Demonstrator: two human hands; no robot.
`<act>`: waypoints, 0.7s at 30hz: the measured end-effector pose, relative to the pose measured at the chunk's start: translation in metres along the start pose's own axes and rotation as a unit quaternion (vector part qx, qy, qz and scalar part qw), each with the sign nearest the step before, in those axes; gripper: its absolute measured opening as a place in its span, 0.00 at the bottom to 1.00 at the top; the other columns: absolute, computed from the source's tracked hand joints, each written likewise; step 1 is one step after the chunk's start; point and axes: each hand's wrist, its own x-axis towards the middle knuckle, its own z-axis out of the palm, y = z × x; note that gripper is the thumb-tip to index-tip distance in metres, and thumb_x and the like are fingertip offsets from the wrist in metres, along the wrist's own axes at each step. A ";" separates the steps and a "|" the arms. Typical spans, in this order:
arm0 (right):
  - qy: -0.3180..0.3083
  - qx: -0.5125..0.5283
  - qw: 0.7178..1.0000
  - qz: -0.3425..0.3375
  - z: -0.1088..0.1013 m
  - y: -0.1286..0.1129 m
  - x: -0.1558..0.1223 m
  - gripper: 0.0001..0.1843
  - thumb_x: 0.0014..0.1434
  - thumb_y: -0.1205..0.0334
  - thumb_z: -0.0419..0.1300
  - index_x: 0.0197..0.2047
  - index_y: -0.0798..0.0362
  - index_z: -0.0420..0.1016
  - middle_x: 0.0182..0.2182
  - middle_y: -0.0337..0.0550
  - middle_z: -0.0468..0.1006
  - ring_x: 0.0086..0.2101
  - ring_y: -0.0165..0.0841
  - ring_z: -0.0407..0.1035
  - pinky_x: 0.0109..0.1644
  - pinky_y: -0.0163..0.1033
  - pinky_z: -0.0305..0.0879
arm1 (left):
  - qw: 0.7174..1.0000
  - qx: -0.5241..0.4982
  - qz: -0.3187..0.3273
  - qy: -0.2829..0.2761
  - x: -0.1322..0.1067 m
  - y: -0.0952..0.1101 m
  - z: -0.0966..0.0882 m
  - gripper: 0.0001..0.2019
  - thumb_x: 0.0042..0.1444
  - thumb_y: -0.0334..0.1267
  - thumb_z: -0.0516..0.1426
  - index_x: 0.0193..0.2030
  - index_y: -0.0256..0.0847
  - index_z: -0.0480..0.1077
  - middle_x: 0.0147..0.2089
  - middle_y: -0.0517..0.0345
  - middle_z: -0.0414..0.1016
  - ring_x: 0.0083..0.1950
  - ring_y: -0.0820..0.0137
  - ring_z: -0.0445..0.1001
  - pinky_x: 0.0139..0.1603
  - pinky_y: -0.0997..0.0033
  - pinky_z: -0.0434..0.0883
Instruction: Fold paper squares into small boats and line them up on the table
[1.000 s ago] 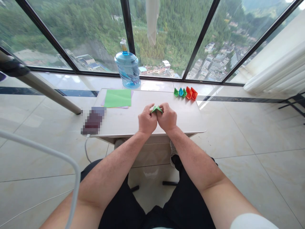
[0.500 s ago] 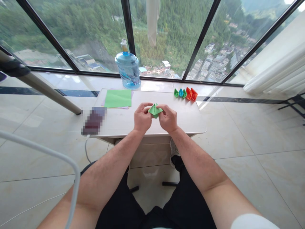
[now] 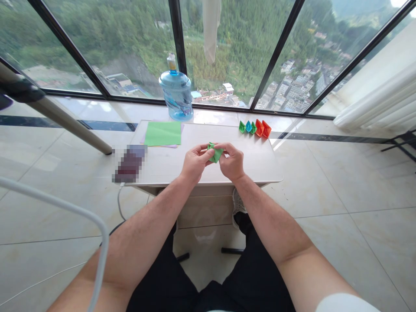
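Note:
Both my hands hold a small folded green paper piece point(image 3: 215, 153) above the middle of a low white table point(image 3: 201, 173). My left hand point(image 3: 194, 164) pinches its left side with thumb and fingers. On the other side, my right hand point(image 3: 232, 162) pinches it the same way. A stack of flat sheets with a green sheet point(image 3: 162, 133) on top lies at the table's back left. Several folded paper boats point(image 3: 254, 127), green, blue and red, stand in a row at the back right.
A blue water jug point(image 3: 177, 94) stands on the sill behind the table, before large windows. A blurred dark object point(image 3: 129, 164) lies at the table's left edge. A metal pole point(image 3: 55, 115) slants at left; a white cable point(image 3: 81, 216) curves near my left knee.
My hands have lifted slightly off the table and turned the green piece. It spread open half a second ago and now looks more compact between my fingertips.

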 end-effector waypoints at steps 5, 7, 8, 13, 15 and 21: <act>-0.032 0.129 0.990 0.043 -0.003 -0.001 0.006 0.13 0.53 0.67 0.58 0.41 0.51 0.79 0.44 0.43 0.85 0.46 0.36 0.79 0.51 0.43 0.75 | 0.997 0.051 0.056 0.014 0.003 0.001 -0.007 0.23 0.42 0.46 0.72 0.43 0.35 0.79 0.39 0.51 0.83 0.39 0.66 0.80 0.43 0.65 0.77; -0.027 0.144 0.985 0.085 -0.004 -0.002 0.009 0.11 0.55 0.62 0.62 0.42 0.52 0.80 0.40 0.43 0.85 0.43 0.36 0.79 0.48 0.43 0.76 | 0.990 0.099 0.093 0.023 0.004 0.001 -0.009 0.20 0.44 0.44 0.71 0.41 0.35 0.80 0.38 0.52 0.83 0.37 0.67 0.79 0.42 0.66 0.76; -0.028 0.140 0.984 0.104 -0.005 -0.002 0.010 0.12 0.55 0.58 0.64 0.42 0.52 0.81 0.39 0.43 0.85 0.41 0.36 0.79 0.46 0.42 0.76 | 0.986 0.125 0.109 0.021 0.004 0.001 -0.010 0.18 0.45 0.44 0.70 0.41 0.36 0.80 0.37 0.53 0.83 0.37 0.67 0.79 0.42 0.67 0.76; -0.044 0.135 0.983 0.114 -0.006 0.002 0.013 0.13 0.53 0.52 0.69 0.39 0.50 0.84 0.35 0.42 0.84 0.37 0.35 0.77 0.39 0.40 0.75 | 0.960 0.227 0.161 0.003 0.000 0.002 -0.010 0.17 0.53 0.47 0.66 0.46 0.39 0.82 0.41 0.54 0.85 0.40 0.65 0.79 0.43 0.67 0.75; -0.038 0.135 0.985 0.102 -0.006 0.004 0.014 0.12 0.52 0.53 0.69 0.38 0.50 0.84 0.36 0.41 0.84 0.36 0.34 0.77 0.39 0.40 0.75 | 0.951 0.259 0.165 0.016 -0.002 0.003 -0.009 0.18 0.54 0.46 0.65 0.48 0.40 0.82 0.42 0.54 0.85 0.41 0.65 0.79 0.45 0.67 0.75; -0.036 0.122 0.986 0.105 -0.005 0.004 0.013 0.12 0.54 0.52 0.68 0.37 0.50 0.84 0.35 0.41 0.84 0.36 0.34 0.76 0.38 0.39 0.74 | 0.938 0.298 0.176 0.035 -0.005 0.004 -0.007 0.16 0.59 0.42 0.61 0.51 0.42 0.82 0.46 0.53 0.85 0.45 0.62 0.81 0.49 0.65 0.76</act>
